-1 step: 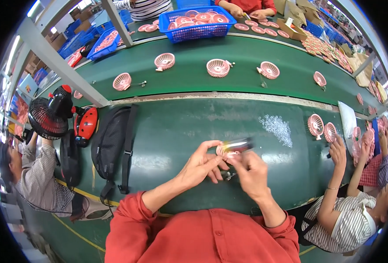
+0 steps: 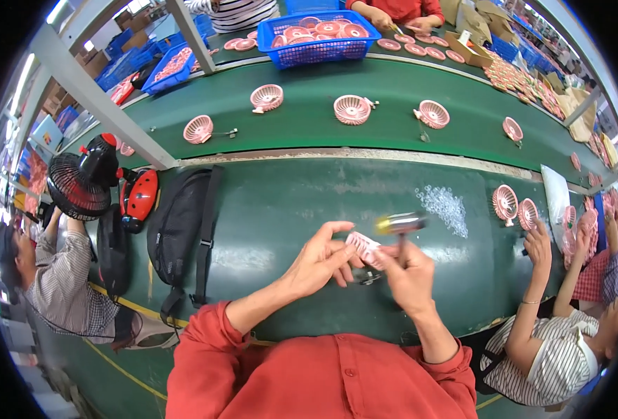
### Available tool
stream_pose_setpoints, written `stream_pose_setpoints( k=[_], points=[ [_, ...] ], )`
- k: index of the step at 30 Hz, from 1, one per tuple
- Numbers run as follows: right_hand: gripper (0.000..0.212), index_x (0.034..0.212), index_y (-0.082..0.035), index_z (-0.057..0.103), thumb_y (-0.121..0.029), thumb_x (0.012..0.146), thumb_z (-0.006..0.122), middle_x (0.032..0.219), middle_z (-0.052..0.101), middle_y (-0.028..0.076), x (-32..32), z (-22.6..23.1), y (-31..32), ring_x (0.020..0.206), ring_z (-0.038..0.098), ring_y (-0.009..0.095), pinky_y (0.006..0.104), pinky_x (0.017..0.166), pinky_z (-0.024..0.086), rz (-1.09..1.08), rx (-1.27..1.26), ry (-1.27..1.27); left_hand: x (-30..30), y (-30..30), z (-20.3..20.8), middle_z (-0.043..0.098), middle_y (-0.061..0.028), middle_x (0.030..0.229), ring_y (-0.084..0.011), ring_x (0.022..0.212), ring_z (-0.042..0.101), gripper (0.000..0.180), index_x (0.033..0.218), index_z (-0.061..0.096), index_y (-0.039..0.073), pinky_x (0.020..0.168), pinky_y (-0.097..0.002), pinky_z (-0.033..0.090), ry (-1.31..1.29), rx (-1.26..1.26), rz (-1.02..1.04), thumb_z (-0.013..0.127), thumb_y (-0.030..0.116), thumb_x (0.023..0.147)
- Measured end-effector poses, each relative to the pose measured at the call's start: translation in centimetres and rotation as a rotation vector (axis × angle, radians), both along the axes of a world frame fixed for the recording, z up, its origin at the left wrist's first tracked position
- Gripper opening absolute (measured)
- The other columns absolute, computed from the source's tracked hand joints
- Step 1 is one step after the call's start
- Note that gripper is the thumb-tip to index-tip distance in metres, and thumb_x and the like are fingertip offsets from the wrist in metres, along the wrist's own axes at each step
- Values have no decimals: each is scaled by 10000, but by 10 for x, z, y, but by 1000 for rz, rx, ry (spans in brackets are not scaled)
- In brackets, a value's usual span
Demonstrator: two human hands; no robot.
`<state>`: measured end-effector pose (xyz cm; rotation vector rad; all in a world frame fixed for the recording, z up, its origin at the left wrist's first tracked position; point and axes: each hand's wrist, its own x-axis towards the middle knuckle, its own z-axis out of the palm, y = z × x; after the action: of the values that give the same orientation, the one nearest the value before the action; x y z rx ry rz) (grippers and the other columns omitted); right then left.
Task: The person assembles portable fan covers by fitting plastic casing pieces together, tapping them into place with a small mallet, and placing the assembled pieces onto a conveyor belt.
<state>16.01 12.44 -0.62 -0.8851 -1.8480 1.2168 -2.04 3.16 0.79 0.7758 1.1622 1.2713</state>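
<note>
My left hand (image 2: 317,267) is closed on a pink slatted plastic fan housing (image 2: 365,249), pinched between thumb and fingers and seen from its side. In my right hand (image 2: 409,281) is a small hammer (image 2: 401,223), its handle inside the fist. The hammer's yellow-and-black head is blurred and sits just above the housing, apart from it. My right fingertips are close against the housing's right end; whether they touch it I cannot tell. Below the housing hangs a small dark and shiny part (image 2: 370,277), its kind unclear.
Small clear rings (image 2: 443,208) lie in a pile on the green table. Two pink housings (image 2: 505,202) lie at the right, by a co-worker's hand (image 2: 538,244). More ride the green belt (image 2: 309,133) beyond. A black bag (image 2: 181,230) and black fan (image 2: 78,183) stand left.
The hammer head has risen off the pink housing and moved slightly right, uncovering more of the slats. My left hand keeps its grip nearly in place.
</note>
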Motion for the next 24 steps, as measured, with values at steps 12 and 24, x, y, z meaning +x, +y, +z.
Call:
stream_pose_setpoints(
  k=[12, 24],
  points=[
    [201, 777, 38, 616, -107, 900, 684, 531, 520, 1, -9, 0, 44, 345, 340, 39, 233, 314, 203, -58, -733, 69, -153, 91, -42, 630, -152, 1017, -333, 1012, 570, 173, 996, 634, 25, 880, -434, 464, 1299, 114, 420, 614, 102, 843],
    [286, 695, 30, 593, -152, 887, 702, 500, 477, 2, -16, -8, 48, 357, 356, 59, 257, 336, 222, -6, -596, -326, -273, 82, -43, 536, -184, 1249, -363, 1180, 474, 551, 1208, 517, -11, 949, -537, 359, 1818, -298, 816, 709, 189, 732]
  ],
)
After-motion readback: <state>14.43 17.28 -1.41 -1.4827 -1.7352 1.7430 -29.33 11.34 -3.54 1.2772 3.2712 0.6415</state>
